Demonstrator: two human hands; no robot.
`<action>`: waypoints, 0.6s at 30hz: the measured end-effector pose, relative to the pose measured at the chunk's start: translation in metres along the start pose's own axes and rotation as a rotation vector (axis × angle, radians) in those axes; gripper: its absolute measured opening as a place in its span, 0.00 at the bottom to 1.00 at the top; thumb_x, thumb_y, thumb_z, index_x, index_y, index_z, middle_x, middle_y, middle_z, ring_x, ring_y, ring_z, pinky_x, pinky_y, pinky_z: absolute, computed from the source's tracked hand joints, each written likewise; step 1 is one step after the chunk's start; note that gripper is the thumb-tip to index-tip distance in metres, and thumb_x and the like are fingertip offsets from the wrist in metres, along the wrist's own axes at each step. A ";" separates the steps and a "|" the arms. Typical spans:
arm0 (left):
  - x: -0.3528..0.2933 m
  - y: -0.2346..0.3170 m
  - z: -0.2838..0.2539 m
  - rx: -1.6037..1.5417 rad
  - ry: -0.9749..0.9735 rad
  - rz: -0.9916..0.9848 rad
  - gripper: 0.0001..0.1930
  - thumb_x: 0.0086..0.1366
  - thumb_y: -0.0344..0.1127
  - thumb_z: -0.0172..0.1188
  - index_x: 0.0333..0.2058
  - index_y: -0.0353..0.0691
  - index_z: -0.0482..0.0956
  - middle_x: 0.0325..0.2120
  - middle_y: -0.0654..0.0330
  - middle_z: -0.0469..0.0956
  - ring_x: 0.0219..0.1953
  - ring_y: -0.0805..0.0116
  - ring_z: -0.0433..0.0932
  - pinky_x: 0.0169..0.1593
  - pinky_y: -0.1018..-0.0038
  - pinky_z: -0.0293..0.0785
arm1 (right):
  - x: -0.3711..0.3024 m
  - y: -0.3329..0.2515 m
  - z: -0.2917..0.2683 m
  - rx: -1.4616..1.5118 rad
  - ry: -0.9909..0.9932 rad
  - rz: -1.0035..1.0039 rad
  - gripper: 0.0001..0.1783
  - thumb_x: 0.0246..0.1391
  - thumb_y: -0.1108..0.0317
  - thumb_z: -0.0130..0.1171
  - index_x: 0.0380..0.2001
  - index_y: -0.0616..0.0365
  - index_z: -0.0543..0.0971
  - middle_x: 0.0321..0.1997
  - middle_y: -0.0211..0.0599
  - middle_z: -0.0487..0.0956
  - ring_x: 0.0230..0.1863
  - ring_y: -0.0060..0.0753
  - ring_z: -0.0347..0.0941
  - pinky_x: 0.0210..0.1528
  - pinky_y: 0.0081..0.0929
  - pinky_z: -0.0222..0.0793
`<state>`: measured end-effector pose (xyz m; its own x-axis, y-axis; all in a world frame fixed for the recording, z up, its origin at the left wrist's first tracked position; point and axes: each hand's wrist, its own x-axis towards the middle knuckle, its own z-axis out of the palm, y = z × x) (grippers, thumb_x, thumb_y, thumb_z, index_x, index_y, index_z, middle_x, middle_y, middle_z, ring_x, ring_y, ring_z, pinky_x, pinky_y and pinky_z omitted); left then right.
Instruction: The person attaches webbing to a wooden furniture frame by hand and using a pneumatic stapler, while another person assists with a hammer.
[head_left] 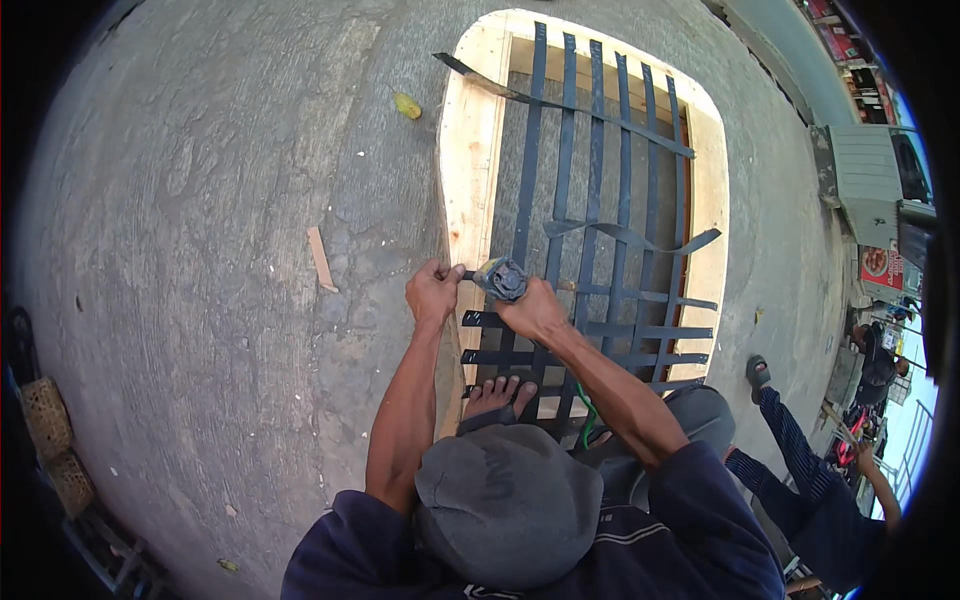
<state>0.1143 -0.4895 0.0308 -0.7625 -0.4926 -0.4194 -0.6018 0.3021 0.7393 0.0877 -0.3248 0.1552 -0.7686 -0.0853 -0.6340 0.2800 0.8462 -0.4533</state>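
A pale wooden frame (465,180) with rounded corners lies on the ground before me. Black webbing straps (596,130) run along its length, and several more cross them at the near end. My right hand (537,308) grips a grey-black power tool (503,278), apparently a staple gun, over the left rail. Beside its nose, my left hand (435,293) pinches a dark strap end (467,273) at the rail's outer edge. The tool hides most of that end. A green hose (588,415) shows below my right forearm. Two loose crosswise straps (625,235) lie farther up, their ends sticking out.
My bare foot (495,392) rests on the near straps. A flat brown strip (320,258) and a yellowish fruit or leaf (407,105) lie on the concrete at left. Another person's striped trouser leg (795,435) extends in at right. Woven baskets (45,420) stand far left.
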 end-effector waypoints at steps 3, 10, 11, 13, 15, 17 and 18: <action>-0.007 -0.010 0.005 0.021 -0.072 -0.013 0.14 0.58 0.45 0.71 0.30 0.40 0.84 0.26 0.55 0.85 0.30 0.58 0.84 0.38 0.64 0.77 | 0.013 0.017 0.013 0.017 -0.014 -0.040 0.24 0.48 0.56 0.61 0.34 0.74 0.83 0.36 0.70 0.81 0.46 0.68 0.79 0.51 0.48 0.75; -0.005 -0.005 0.004 0.014 -0.106 -0.038 0.14 0.58 0.46 0.70 0.31 0.40 0.85 0.27 0.55 0.85 0.32 0.58 0.84 0.40 0.64 0.78 | 0.014 0.012 0.018 -0.057 0.042 -0.002 0.24 0.48 0.57 0.60 0.34 0.73 0.83 0.35 0.72 0.80 0.45 0.69 0.78 0.52 0.49 0.75; -0.008 -0.005 0.006 0.026 -0.134 -0.037 0.14 0.58 0.46 0.70 0.31 0.40 0.85 0.27 0.55 0.85 0.32 0.57 0.84 0.40 0.63 0.78 | 0.014 0.022 0.019 -0.058 0.049 0.001 0.24 0.48 0.57 0.60 0.34 0.73 0.83 0.35 0.72 0.80 0.45 0.69 0.78 0.52 0.49 0.75; 0.003 -0.013 0.007 0.037 -0.138 -0.009 0.14 0.58 0.46 0.70 0.31 0.40 0.85 0.27 0.54 0.85 0.32 0.57 0.84 0.40 0.63 0.77 | 0.026 0.031 0.029 -0.027 0.026 -0.024 0.23 0.48 0.58 0.60 0.34 0.72 0.83 0.35 0.71 0.80 0.45 0.68 0.78 0.51 0.49 0.75; 0.006 -0.031 0.008 0.065 -0.155 -0.016 0.16 0.63 0.45 0.68 0.29 0.36 0.83 0.24 0.56 0.84 0.29 0.64 0.84 0.34 0.68 0.77 | 0.028 0.026 0.036 0.040 0.025 -0.052 0.22 0.47 0.58 0.60 0.34 0.71 0.83 0.35 0.70 0.80 0.45 0.67 0.78 0.51 0.49 0.75; 0.012 -0.055 -0.004 -0.196 -0.204 -0.151 0.16 0.66 0.44 0.64 0.32 0.34 0.81 0.26 0.55 0.83 0.31 0.63 0.84 0.35 0.69 0.78 | 0.005 -0.014 0.028 -0.001 -0.087 0.003 0.20 0.47 0.60 0.60 0.35 0.69 0.84 0.36 0.68 0.81 0.45 0.66 0.79 0.50 0.49 0.75; 0.019 -0.053 -0.001 -0.478 -0.275 -0.243 0.16 0.70 0.43 0.60 0.34 0.33 0.79 0.28 0.55 0.82 0.33 0.62 0.84 0.36 0.70 0.80 | 0.006 -0.012 0.029 -0.006 -0.082 0.007 0.20 0.47 0.60 0.60 0.35 0.69 0.84 0.36 0.68 0.81 0.45 0.66 0.79 0.50 0.49 0.75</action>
<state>0.1316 -0.5156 -0.0159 -0.6882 -0.2536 -0.6797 -0.6417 -0.2243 0.7334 0.0963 -0.3501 0.1388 -0.7171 -0.1222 -0.6862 0.2813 0.8500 -0.4454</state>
